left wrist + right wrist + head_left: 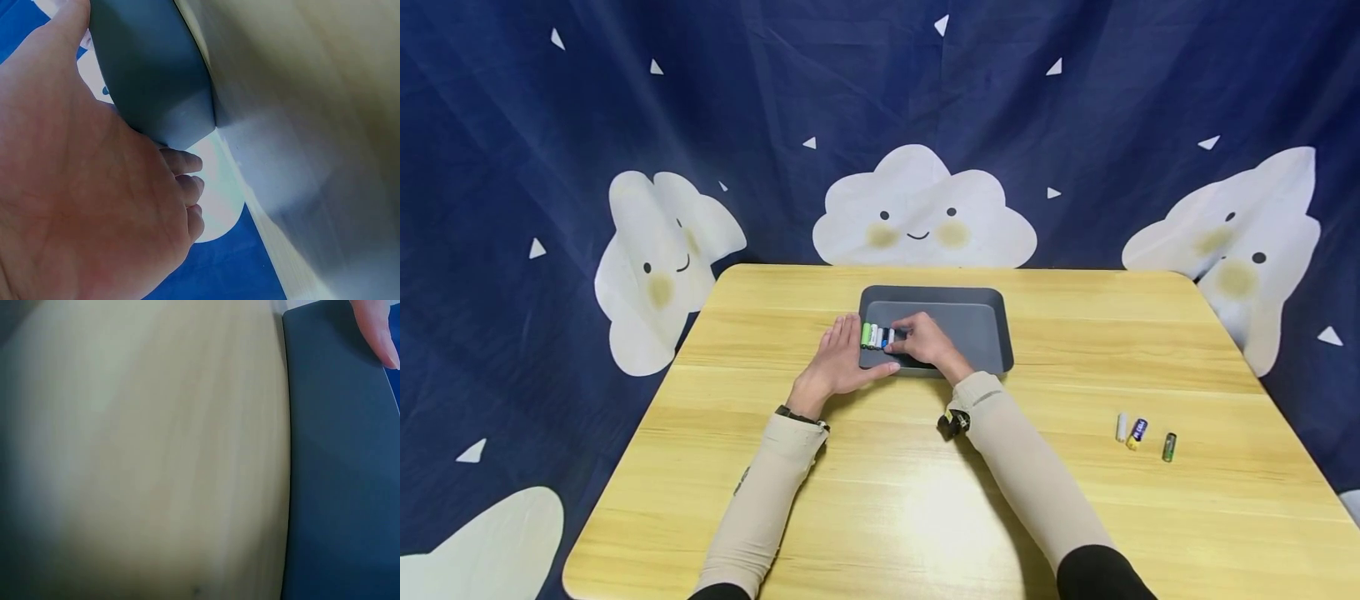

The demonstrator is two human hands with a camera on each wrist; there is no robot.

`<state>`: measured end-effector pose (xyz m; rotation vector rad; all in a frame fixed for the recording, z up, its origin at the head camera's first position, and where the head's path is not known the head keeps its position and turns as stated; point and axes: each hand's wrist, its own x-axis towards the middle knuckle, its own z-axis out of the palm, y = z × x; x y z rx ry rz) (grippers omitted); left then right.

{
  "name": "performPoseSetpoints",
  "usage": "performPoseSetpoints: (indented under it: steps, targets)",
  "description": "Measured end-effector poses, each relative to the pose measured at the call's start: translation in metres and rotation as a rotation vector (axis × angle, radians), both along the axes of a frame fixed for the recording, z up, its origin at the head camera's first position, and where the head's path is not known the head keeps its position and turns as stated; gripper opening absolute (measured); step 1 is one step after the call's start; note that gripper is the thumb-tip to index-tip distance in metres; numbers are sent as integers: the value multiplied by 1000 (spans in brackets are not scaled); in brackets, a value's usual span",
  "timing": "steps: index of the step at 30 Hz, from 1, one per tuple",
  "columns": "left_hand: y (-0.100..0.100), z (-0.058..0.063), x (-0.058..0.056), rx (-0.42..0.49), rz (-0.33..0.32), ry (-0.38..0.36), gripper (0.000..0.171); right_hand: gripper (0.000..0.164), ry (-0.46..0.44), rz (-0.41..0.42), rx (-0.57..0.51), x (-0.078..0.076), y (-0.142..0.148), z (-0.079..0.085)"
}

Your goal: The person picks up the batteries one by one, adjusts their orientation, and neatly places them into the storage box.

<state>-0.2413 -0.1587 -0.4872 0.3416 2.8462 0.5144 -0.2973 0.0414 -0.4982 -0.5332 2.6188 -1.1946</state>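
A dark grey tray [973, 329] lies near the far side of the table. Along its left inner wall stands a side-by-side row of batteries: a green battery [866, 335] outermost, a white battery [874, 337] beside it, then blue and white ones. My right hand [927, 340] reaches into the tray and pinches the battery at the row's right end between thumb and fingers, partly hiding it. My left hand [838, 358] lies flat against the tray's left corner, fingers straight along the side, thumb along the front rim. In the left wrist view its palm [81, 181] borders the tray wall [156, 81].
On the right part of the wooden table [1060, 500] lie a loose white battery [1122, 427], a blue and yellow battery [1137, 434] and a dark green battery [1169, 447]. A navy curtain [775, 108] with cloud prints hangs behind the table.
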Motion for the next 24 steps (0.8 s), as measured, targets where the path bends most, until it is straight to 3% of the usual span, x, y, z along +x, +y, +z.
performPoseSetpoints:
  steps: [17, 24]
  targets:
    - [1, 4, 2, -9, 6, -17, 124, 59, -10, 12, 3, 2, 1, 2]
    - [2, 4, 1, -10, 9, -23, 125, 58, -21, 8, 10, 9, 11, 16]
